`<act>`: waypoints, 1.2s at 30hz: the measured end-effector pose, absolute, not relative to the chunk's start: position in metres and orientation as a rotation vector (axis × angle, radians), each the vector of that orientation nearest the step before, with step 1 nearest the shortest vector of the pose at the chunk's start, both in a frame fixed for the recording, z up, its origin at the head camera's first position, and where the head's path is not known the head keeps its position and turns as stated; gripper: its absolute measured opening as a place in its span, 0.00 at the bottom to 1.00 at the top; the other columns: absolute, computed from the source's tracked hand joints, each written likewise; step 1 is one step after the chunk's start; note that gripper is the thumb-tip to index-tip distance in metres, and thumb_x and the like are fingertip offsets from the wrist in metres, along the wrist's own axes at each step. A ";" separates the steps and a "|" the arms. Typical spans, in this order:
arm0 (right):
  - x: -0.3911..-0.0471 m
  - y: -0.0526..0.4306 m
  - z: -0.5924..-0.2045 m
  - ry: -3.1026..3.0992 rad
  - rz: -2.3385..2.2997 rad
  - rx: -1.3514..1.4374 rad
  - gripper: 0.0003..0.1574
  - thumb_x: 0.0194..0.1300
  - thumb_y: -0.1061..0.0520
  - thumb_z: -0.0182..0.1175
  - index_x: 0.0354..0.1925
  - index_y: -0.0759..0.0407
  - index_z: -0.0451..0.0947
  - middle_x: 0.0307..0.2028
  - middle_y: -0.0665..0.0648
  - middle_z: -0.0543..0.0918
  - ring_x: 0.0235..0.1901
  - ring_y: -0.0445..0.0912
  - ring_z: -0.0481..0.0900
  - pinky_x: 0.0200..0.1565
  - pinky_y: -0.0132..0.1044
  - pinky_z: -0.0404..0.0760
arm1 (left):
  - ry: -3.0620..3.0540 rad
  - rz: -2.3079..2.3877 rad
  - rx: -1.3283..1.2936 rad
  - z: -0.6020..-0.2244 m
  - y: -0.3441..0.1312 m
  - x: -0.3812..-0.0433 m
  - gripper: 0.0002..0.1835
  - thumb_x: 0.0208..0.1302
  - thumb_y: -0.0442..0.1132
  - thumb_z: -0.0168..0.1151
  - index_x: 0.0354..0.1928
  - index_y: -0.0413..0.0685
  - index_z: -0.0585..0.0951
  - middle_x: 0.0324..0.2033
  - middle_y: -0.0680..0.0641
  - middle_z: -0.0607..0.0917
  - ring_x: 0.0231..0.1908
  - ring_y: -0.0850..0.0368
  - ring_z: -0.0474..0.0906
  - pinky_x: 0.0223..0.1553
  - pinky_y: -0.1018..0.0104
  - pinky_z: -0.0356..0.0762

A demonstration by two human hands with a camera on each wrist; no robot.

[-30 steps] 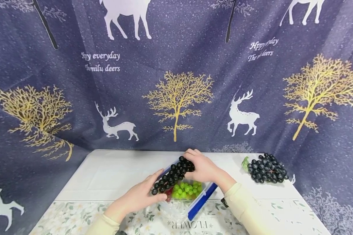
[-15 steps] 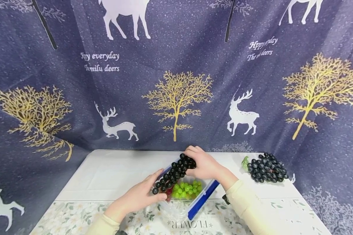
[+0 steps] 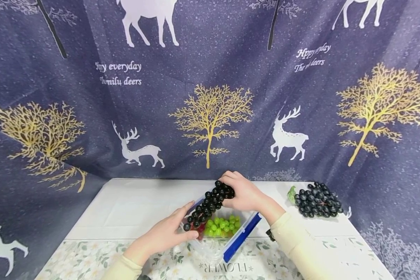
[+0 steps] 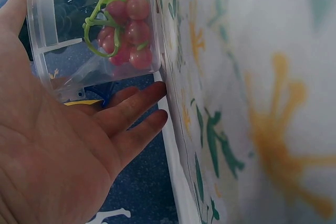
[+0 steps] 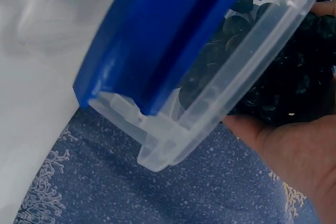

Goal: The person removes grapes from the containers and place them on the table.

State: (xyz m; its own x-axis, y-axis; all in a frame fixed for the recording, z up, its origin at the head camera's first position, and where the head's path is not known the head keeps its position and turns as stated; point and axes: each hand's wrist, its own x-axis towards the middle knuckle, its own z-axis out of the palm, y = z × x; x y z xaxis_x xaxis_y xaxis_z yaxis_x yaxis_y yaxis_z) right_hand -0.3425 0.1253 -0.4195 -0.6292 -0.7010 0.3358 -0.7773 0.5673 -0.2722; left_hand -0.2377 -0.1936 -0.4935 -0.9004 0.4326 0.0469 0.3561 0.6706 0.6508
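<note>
A person's right hand (image 3: 243, 190) lifts one end of a bunch of black grapes (image 3: 210, 204) at the center of the frame, its grip clamped on the fruit, while the bunch slants down over a clear plastic box (image 3: 210, 251) on a white and floral counter (image 3: 140, 198). The left hand (image 3: 164, 233), thumb and fingers apart around the box's left corner and curled on nothing, appears to be steadying it. Inside, green grapes (image 3: 222, 226) lie toward the right and red grapes (image 4: 131, 19) crowd the left corner; the raised end is probably held high to keep the long bunch clear of the rim. How deep its lower end sits cannot be told. A blue flap (image 3: 243, 237) hangs outward along the box's lower right edge, leaving the top uncovered. A second dark bunch (image 3: 318, 200) lies at right, well apart.
</note>
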 end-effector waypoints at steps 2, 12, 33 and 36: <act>-0.342 0.126 -0.417 -2.604 0.589 1.245 0.41 0.60 0.51 0.75 0.70 0.58 0.81 0.62 0.51 0.81 0.60 0.49 0.76 0.62 0.52 0.81 | 2.769 1.035 0.657 -0.493 -0.194 -0.238 0.51 0.79 0.66 0.66 0.92 0.68 0.49 0.86 0.42 0.62 0.67 0.44 0.83 0.56 0.38 0.85; -0.340 0.129 -0.408 -2.611 0.591 1.220 0.39 0.59 0.53 0.74 0.69 0.56 0.82 0.62 0.49 0.80 0.58 0.48 0.75 0.59 0.51 0.81 | 2.765 1.032 0.659 -0.495 -0.194 -0.239 0.51 0.80 0.66 0.65 0.92 0.67 0.49 0.87 0.43 0.61 0.61 0.46 0.86 0.54 0.40 0.86; -0.339 0.134 -0.396 -2.578 0.594 1.222 0.39 0.60 0.53 0.74 0.70 0.54 0.81 0.64 0.49 0.81 0.57 0.48 0.76 0.52 0.50 0.82 | 2.802 0.996 0.654 -0.498 -0.195 -0.239 0.52 0.78 0.68 0.65 0.92 0.66 0.49 0.87 0.43 0.61 0.50 0.55 0.87 0.51 0.42 0.86; -0.339 0.134 -0.393 -2.574 0.595 1.223 0.38 0.60 0.53 0.74 0.69 0.53 0.82 0.63 0.48 0.81 0.56 0.47 0.76 0.52 0.49 0.81 | 2.793 1.001 0.650 -0.498 -0.195 -0.239 0.52 0.78 0.68 0.65 0.92 0.65 0.49 0.87 0.43 0.61 0.51 0.55 0.87 0.50 0.42 0.86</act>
State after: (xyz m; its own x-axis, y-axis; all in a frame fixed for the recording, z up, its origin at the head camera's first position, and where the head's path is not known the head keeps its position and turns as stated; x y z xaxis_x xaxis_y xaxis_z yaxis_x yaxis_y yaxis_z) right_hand -0.3388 0.1344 -0.3927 -0.6251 -0.6866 0.3714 -0.7799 0.5690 -0.2609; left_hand -0.2394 -0.1954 -0.4981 -0.9032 0.4268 0.0451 0.3583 0.6920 0.6267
